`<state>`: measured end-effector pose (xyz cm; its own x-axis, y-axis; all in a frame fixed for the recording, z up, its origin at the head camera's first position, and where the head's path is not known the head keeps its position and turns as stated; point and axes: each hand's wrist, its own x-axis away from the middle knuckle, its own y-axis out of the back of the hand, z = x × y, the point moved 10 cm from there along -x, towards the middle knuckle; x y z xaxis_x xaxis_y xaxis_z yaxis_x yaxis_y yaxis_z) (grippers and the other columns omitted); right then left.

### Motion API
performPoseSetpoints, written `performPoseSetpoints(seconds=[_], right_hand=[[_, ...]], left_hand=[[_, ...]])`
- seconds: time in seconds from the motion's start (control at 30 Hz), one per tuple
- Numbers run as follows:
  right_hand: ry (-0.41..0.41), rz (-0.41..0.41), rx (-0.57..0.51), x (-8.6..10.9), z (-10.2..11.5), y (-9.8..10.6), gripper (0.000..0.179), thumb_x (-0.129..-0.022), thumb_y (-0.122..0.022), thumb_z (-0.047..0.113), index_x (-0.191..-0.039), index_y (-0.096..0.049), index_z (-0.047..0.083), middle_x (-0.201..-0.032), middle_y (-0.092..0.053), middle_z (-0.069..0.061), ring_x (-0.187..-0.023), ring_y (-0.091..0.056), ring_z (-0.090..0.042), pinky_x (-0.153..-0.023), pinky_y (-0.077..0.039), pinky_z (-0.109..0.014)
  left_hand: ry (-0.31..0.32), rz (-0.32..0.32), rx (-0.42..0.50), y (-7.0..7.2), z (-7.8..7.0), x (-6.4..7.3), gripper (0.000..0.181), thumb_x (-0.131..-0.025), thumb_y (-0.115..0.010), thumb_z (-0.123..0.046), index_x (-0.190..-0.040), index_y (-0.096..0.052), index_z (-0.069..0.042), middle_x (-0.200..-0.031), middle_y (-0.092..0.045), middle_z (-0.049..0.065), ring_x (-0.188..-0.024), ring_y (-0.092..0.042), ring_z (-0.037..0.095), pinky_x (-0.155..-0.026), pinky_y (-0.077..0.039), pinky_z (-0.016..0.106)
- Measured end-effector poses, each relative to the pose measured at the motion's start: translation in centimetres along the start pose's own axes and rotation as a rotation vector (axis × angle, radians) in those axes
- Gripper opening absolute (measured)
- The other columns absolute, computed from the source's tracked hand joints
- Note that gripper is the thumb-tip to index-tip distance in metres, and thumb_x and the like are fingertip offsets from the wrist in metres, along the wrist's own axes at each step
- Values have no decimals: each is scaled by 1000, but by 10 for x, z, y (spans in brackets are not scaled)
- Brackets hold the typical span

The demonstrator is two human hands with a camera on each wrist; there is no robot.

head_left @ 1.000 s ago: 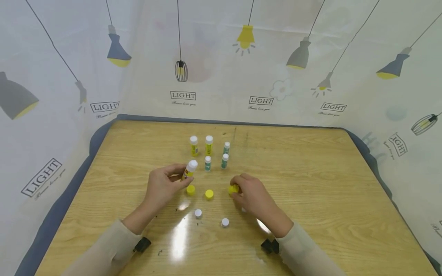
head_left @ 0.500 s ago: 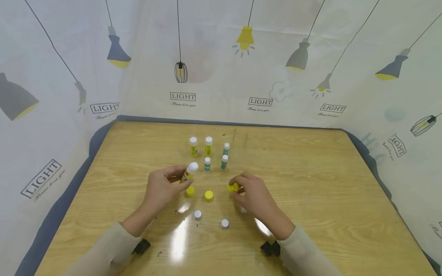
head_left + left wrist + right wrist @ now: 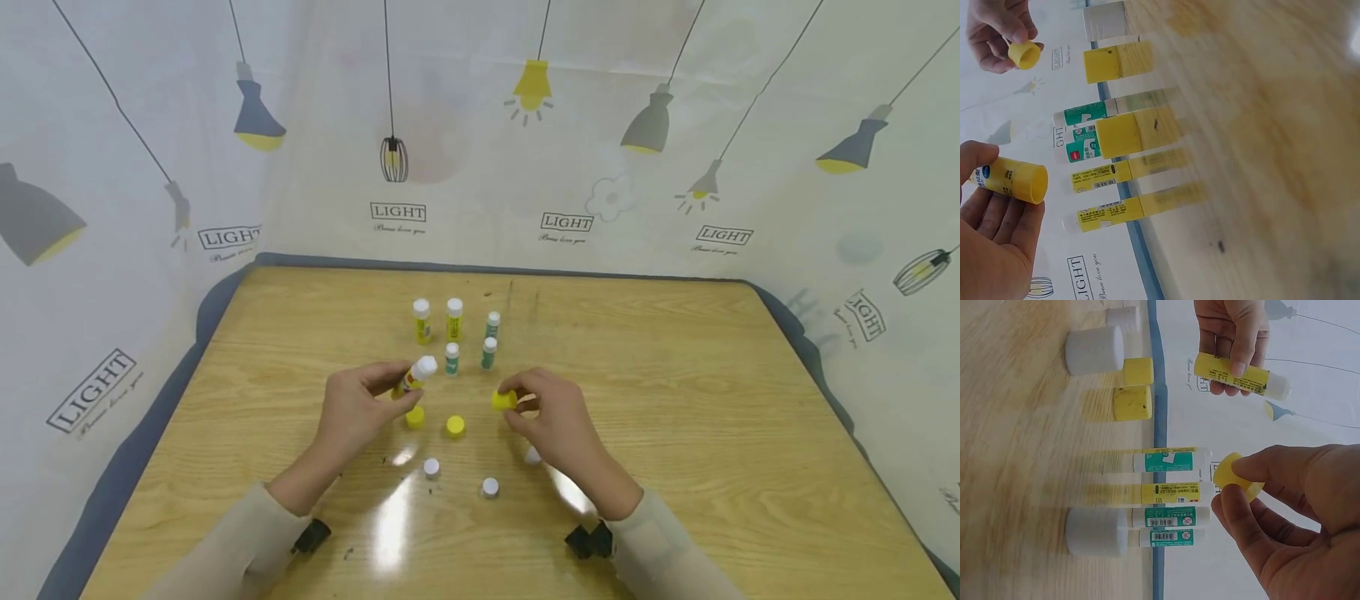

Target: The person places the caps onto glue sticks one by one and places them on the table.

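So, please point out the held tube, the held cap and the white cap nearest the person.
Held tube (image 3: 1250, 380): right wrist view, on its yellow body.
Held cap (image 3: 503, 401): head view, on its side.
White cap (image 3: 490, 485): head view, on its top.

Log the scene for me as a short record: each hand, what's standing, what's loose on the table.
Left hand: grips a tilted glue stick, white end up
Right hand: pinches a yellow cap, apart from that stick
Standing: two yellow sticks, three green sticks, all white-topped
Loose on table: two more yellow caps, three white caps
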<state>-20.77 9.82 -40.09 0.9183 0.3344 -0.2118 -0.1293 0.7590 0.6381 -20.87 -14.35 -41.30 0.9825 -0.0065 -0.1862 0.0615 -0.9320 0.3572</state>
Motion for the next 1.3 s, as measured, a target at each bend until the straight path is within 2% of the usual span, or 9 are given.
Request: performPoseSetpoints(seconds=[0.27,0.47,0.73,0.87,0.97,1.13,1.3], right_hand=[[-9,-26,-42,-1,-1,1,25,-84,-80,-3,-104,-72,11,-104,-69,3,-96,-65,-14,-75,-62,-24],[-38,-35,-77,0,-3,2,26,-84,-80,-2,-106,-72,11,-105,-69,1,-98,-66,-18,-76,-62,-23],[-49,-31,-131,-1,-3,4,27,-84,-80,-2,-107,-71,10,-105,-70,-1,-99,-67,-19,-76,-62,-22],[-66,-27,-150,-1,-4,3,27,-84,-80,-2,-107,-71,10,-105,-70,-1,-99,-67,-19,-77,-62,-23],[-75,-29,-159,-2,-5,3,26,-85,-80,-2,-106,-71,10,-105,-70,0,-100,-67,-19,-77,-62,-23],[-66,-32,-185,-1,-4,3,26,-84,-80,-3,-106,-72,10,-105,-70,-1,-100,-67,-20,-76,-62,-24],[-61,-45,-217,-1,-2,4,26,-84,-80,-3,-106,-72,8,-106,-71,-3,-100,-68,-22,-77,-63,-24]], left_hand=[[-93,16,-116,-3,-13,2,33,-78,-87,-7,-110,-78,-10,-107,-77,6,-96,-75,19,-91,-60,37],[-174,1,-253,-5,-23,4,35,-78,-88,-9,-111,-78,-13,-103,-78,4,-86,-74,13,-76,-64,33],[-270,-11,-372,-8,-36,7,33,-77,-89,-9,-108,-79,-11,-101,-78,6,-89,-76,19,-65,-63,33],[-300,-7,-403,-10,-43,10,34,-76,-90,-10,-108,-79,-11,-102,-78,7,-89,-76,20,-65,-64,33],[-323,-7,-416,-12,-46,10,34,-76,-91,-10,-107,-79,-11,-102,-78,6,-88,-76,19,-70,-64,31],[-397,-19,-454,-14,-56,13,33,-75,-91,-10,-106,-80,-11,-103,-78,7,-84,-75,16,-69,-63,26],[-458,-29,-497,-17,-63,15,32,-75,-90,-10,-106,-79,-11,-105,-78,8,-87,-75,17,-72,-64,28]])
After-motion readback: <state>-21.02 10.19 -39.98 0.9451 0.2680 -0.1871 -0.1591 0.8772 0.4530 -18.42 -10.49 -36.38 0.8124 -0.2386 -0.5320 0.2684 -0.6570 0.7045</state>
